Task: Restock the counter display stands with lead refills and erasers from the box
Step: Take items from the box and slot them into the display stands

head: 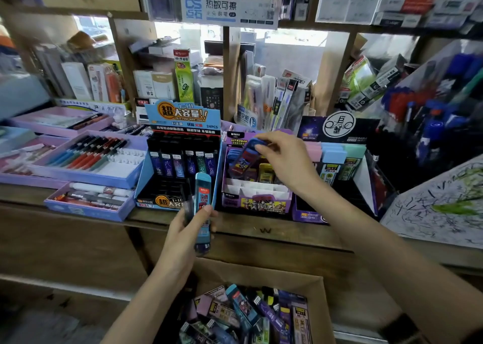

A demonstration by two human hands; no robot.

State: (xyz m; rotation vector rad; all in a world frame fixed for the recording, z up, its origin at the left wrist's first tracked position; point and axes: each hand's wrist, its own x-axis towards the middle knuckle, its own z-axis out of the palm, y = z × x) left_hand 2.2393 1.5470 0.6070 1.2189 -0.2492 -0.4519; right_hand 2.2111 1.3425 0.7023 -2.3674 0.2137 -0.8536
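My left hand [189,228] grips a blue lead refill case [202,207] upright, along with a darker case beside it, in front of the blue-and-black lead refill stand [180,160]. My right hand [285,158] pinches a blue-and-red eraser [245,158] over the purple eraser stand [257,184], which has several erasers in its back rows and white dividers in front. Below, the cardboard box [261,273] holds several mixed refill cases and erasers [245,315].
Another stand with pastel erasers [337,158] sits right of the purple one. Purple pen trays [88,160] lie on the wooden counter [261,228] at left. A scribbled test pad [439,207] is at right. Crowded shelves rise behind.
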